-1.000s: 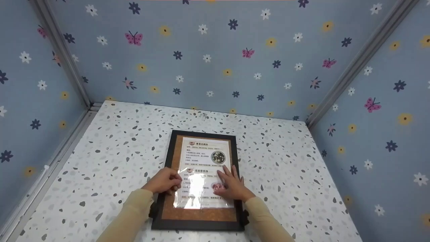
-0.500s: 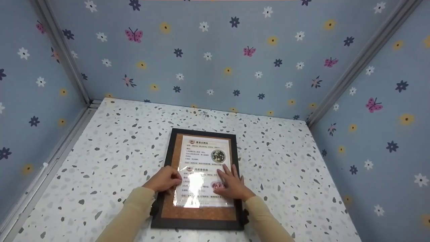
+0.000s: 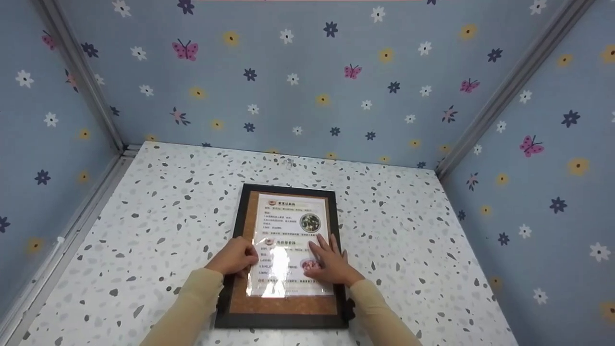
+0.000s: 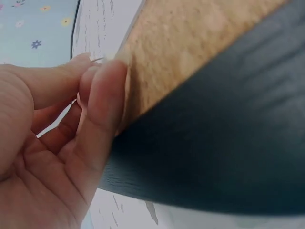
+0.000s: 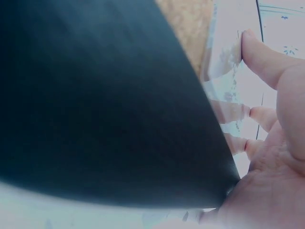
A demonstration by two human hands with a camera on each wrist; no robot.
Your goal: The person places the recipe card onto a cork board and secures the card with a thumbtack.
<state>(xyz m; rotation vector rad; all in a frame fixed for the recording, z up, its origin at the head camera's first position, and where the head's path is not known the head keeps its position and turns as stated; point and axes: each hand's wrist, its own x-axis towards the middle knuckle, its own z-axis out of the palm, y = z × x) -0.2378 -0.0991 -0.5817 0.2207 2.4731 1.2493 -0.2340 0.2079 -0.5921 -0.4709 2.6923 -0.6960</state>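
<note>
A glossy printed sheet (image 3: 293,288) lies on a black-framed cork board (image 3: 283,306). At its left edge my left hand (image 3: 234,256) pinches something small between thumb and fingers. In the left wrist view a thin metal pin (image 4: 98,59) pokes out from the fingertips, its point towards the sheet's edge; the rest of it is hidden in the fingers. My right hand (image 3: 331,263) rests spread on the sheet's right side, fingers extended. The right wrist view shows those fingertips touching the shiny sheet, with the black frame (image 5: 119,109) in the foreground.
The board lies on a white speckled table (image 3: 399,250). Blue flowered panels (image 3: 307,81) stand at the back and on both sides, joined by grey posts (image 3: 79,72). Bright glare covers part of the sheet's lower half.
The left fingers have closed up slightly at the sheet's left edge. The right hand stays in place on the sheet. The head view has shifted a little.
</note>
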